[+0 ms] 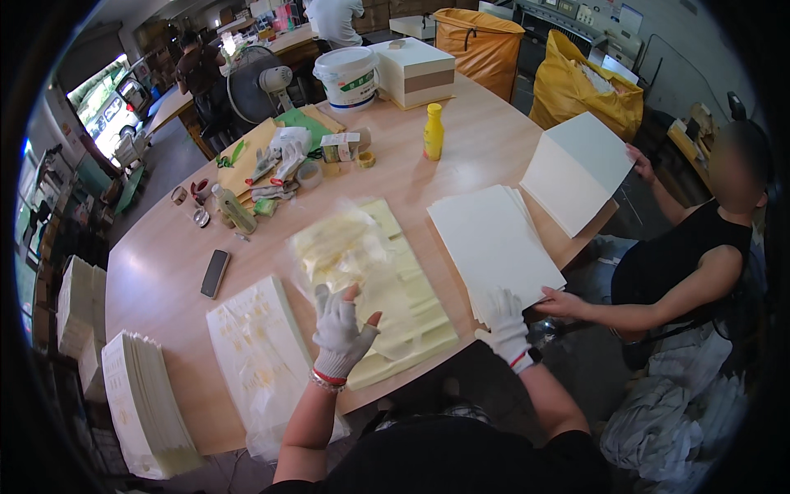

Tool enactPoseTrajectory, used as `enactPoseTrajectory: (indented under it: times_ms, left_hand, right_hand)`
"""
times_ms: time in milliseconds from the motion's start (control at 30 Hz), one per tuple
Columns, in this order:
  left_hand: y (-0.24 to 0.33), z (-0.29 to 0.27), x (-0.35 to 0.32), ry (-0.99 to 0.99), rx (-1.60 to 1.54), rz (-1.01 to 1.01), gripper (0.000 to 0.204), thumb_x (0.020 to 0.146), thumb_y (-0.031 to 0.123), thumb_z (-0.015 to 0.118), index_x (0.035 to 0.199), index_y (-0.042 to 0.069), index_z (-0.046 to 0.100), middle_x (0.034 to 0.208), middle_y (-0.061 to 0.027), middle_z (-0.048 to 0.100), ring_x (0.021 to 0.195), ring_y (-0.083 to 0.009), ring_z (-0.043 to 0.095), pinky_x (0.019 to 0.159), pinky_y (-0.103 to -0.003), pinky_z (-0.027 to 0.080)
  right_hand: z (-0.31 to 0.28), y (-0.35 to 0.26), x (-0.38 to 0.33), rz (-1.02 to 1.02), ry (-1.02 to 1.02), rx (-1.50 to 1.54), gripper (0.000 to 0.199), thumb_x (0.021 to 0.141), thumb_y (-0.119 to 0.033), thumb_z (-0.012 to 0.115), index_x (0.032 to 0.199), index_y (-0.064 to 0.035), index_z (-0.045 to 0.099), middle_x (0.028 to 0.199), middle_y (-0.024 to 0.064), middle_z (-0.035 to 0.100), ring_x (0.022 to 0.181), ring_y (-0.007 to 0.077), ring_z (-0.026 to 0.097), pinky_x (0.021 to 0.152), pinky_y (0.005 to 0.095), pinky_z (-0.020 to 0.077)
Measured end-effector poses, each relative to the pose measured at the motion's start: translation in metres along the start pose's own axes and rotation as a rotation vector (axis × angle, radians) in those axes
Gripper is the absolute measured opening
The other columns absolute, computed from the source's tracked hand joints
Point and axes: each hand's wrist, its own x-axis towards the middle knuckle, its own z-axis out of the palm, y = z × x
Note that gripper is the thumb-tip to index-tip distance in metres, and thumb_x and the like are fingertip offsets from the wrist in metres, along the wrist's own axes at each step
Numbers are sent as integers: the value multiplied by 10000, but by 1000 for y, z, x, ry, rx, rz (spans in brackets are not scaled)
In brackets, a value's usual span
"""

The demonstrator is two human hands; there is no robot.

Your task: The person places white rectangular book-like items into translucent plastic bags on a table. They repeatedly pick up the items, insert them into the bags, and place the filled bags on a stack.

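- We see a green label on the white bucket point(346, 80); its lettering is too small for us to read.
- We make out blurred print on the small white-and-green box point(340, 148) on the table point(164, 276).
- We find a label on the pale green bottle point(235, 211), its words unclear to us.
- We notice reddish marks low on the yellow bottle point(433, 133), too small to tell.
- We cannot read the pale sheet point(630, 20) posted behind the table.

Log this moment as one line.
left hand: over yellow sheets | right hand: at white sheets | co-worker's hand: at same white sheets
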Motion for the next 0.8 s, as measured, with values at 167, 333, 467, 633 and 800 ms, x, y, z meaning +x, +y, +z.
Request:
enactPoseTrajectory:
  times_ms: [167, 333, 467, 633, 800]
  left_hand:
    - [25, -16, -13, 124, 13, -38, 567, 618, 62, 724, 1123, 22, 470, 1004, -156, 564, 912, -350, 549, 890, -454, 405]
    - [75, 3, -39, -3, -227, -11, 332, 678, 20, 665, 990, 85, 570, 991, -128, 590, 898, -296, 582, 787, -371, 466]
    - [105, 70, -47, -575, -921, -480, 237, 842, 157, 554, 1047, 37, 548, 1042, -123, 603, 994, -202, 555, 857, -320, 426]
    - [68, 155, -97, -615, -1391, -847, 469, 775, 30, 486, 1237, 15, 404, 1142, -102, 519, 1022, -208, 510, 903, -318, 406]
    - [87, 69, -68, -923, -575, -554, 615, 744, 175, 572, 1288, 33, 324, 1007, -162, 515, 1048, -272, 514, 824, -416, 433]
  right_hand:
    - [36, 55, -7, 4, -243, 266, 826, 700, -492, 659, 1314, -49, 329, 1180, 192, 513, 1013, 351, 539, 837, 423, 455]
    - [65, 85, -6, -205, 81, 248, 164, 824, -272, 586, 868, -115, 573, 764, 109, 598, 685, 311, 597, 585, 404, 486]
    - [-5, 41, 7, 44, -54, 267, 104, 813, -212, 560, 881, -134, 567, 705, 98, 547, 628, 296, 578, 561, 415, 468]
    - [-76, -10, -8, -383, -218, 947, 180, 765, -274, 613, 821, -105, 640, 889, 91, 621, 794, 242, 613, 739, 371, 482]
    - [31, 25, -106, 914, -356, 1755, 556, 918, -476, 366, 1178, 5, 470, 1105, 160, 554, 945, 238, 583, 804, 329, 484]
